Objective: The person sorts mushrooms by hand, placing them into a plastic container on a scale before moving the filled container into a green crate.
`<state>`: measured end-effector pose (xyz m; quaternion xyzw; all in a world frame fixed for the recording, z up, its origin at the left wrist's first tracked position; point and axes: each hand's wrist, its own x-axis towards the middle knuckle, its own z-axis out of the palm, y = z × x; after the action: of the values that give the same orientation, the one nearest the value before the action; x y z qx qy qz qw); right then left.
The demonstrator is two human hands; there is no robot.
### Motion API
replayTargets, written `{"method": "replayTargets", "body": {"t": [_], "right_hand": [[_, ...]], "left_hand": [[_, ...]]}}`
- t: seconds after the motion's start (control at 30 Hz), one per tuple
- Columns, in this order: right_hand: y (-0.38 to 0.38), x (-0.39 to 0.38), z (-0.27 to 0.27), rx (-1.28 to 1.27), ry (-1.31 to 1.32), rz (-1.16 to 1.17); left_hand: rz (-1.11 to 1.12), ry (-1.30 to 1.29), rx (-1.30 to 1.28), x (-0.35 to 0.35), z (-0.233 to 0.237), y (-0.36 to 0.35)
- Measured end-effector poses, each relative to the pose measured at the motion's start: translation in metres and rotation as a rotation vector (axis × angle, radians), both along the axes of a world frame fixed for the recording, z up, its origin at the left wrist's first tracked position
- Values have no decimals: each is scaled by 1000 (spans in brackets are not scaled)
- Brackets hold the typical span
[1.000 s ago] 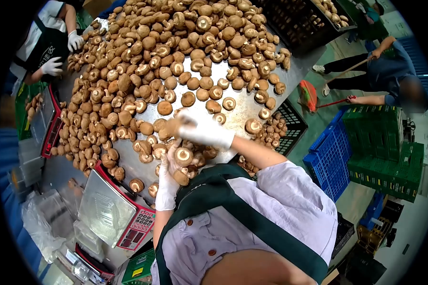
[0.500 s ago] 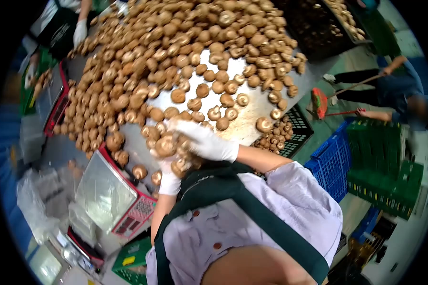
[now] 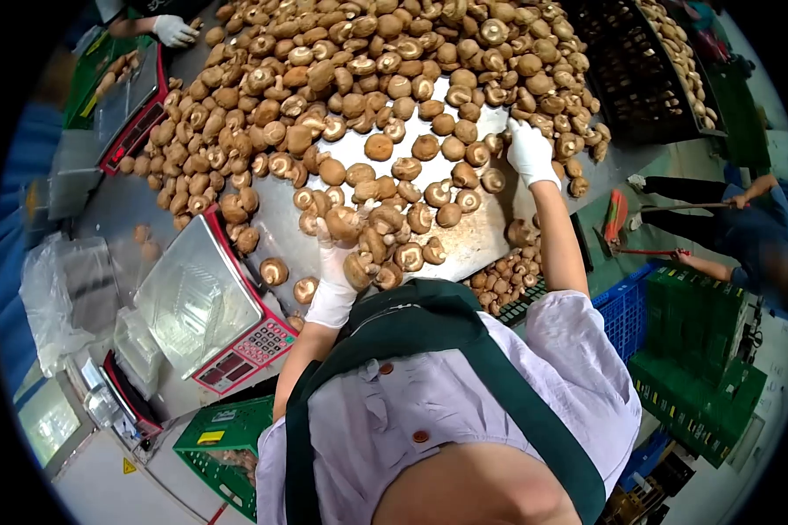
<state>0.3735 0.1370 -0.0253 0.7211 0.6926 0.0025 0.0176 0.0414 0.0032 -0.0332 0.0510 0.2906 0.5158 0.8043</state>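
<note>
Head view, nearest first: green apron [image 3: 464,350] over a pale shirt, then the left hand [image 3: 333,284], gloved, clasped around a handful of mushrooms [image 3: 359,267] just above the near edge of the table [image 3: 477,236]. Best held cupped and level, palm up: loosely stacked caps, likely to roll off toward the scale [image 3: 193,297] just to the left. Worth gripping lightly too; probably soft caps, easily bruised by a tight squeeze.

Farther out, the right hand [image 3: 531,153], also gloved, arm at full stretch, fingers down on the right-hand fringe of the big pile [image 3: 368,70]. Closed on a mushroom or only touching: cannot tell. Better to pinch one cap from the side with the fingertips than to rake, so as not to drag neighbours over the table's right rim toward the crate [image 3: 524,308] below. Better also to work the loose fringe than the heaped middle, and to bring each pick back low across the bare metal.

Beyond, a black crate [image 3: 622,96] at the far right corner, a second scale [image 3: 131,101] at far left, and a co-worker's gloved hand [image 3: 173,31] at the pile's far edge.
</note>
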Motion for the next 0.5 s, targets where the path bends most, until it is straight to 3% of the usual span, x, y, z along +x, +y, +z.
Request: {"method": "replayTargets", "body": {"t": [0.13, 0.27, 0.4, 0.47, 0.5], "right_hand": [[9, 19, -10, 10, 35, 121], [24, 25, -15, 45, 71, 134], [25, 13, 2, 56, 148, 48], [22, 1, 33, -79, 411, -161], [22, 2, 29, -48, 674, -222]], "left_hand": [[-11, -108, -88, 1, 4, 0], [-38, -37, -86, -1, 8, -2], [-8, -162, -166, -4, 10, -2], [17, -178, -204, -4, 10, -1], [15, -160, -189, -4, 10, -2]]}}
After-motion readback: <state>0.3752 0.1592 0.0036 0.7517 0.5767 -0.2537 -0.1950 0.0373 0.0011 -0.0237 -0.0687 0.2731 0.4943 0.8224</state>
